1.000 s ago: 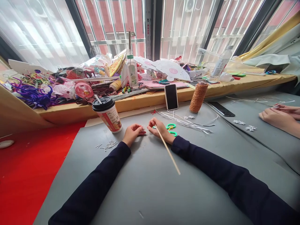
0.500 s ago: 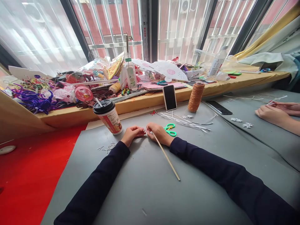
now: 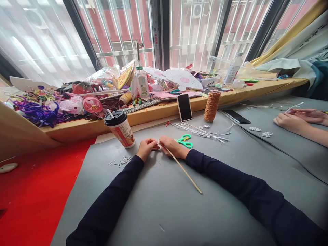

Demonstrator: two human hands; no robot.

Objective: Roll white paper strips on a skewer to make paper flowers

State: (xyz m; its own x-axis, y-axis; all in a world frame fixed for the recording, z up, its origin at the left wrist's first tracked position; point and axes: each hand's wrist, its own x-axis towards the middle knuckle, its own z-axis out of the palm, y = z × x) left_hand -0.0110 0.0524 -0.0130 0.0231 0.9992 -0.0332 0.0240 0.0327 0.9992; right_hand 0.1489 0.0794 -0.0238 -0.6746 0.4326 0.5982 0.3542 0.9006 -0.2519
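Between the fingertips of my two hands is a small white piece point(image 3: 158, 145), partly hidden; it resembles the little white flowers point(image 3: 204, 127) lying farther back. My left hand point(image 3: 148, 148) is closed in a pinch on its left side. My right hand point(image 3: 172, 147) is closed around a thin wooden stick point(image 3: 186, 172), whose long end slants down toward me over the grey table. Green-handled scissors point(image 3: 186, 140) lie just beyond my right hand. Short cut-off strips point(image 3: 120, 161) are scattered left of my left wrist.
A lidded paper cup point(image 3: 121, 130) stands behind my left hand. White strips point(image 3: 201, 131), a spool of brown cord point(image 3: 212, 106) and a propped phone point(image 3: 184, 107) are at the back. Another person's hands point(image 3: 297, 119) work at the right, near a flat phone point(image 3: 236, 116). Craft supplies crowd the windowsill.
The stick's lower end has swung slightly to the right as my right hand turns it. Both hands stay together at the white piece. The whole view has shifted a little.
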